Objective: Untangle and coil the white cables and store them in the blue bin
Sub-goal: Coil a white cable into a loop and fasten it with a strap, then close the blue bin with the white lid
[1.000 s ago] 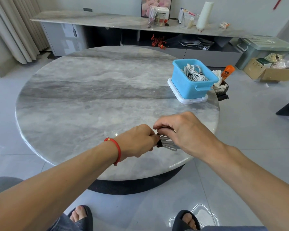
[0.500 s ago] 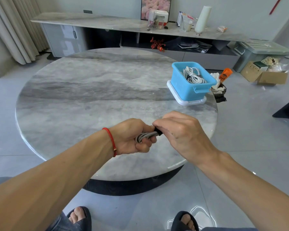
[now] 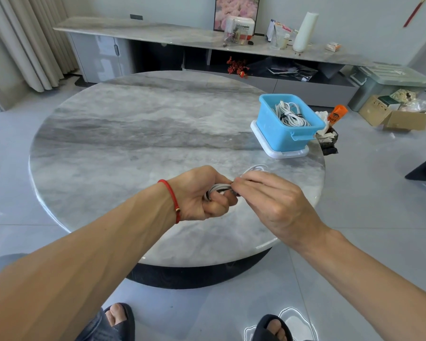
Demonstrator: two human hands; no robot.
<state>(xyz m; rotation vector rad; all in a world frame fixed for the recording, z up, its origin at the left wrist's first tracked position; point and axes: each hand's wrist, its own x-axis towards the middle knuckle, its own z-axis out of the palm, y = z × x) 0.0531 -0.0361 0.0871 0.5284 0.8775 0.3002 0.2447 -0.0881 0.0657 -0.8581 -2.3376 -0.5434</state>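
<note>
A coiled white cable [image 3: 220, 187] sits bundled in my left hand [image 3: 202, 193], whose fingers curl round it above the near edge of the round marble table [image 3: 133, 134]. My right hand [image 3: 271, 200] pinches the bundle at a dark tie where the two hands meet. A loop of the cable [image 3: 255, 168] shows beyond my right fingers. The blue bin [image 3: 287, 129] stands on a white lid at the table's right side, with bundled white cables [image 3: 289, 114] inside it.
A small dark basket with tissues and an orange bottle [image 3: 337, 114] stands just right of the table. A long marble sideboard [image 3: 207, 38] runs along the back wall. Cardboard boxes [image 3: 401, 116] lie on the floor at right. My sandalled feet show below.
The bundle has shifted into my left fist, which turned palm up. My right hand moved from covering the coil to pinching at the tie. The view tilted slightly.
</note>
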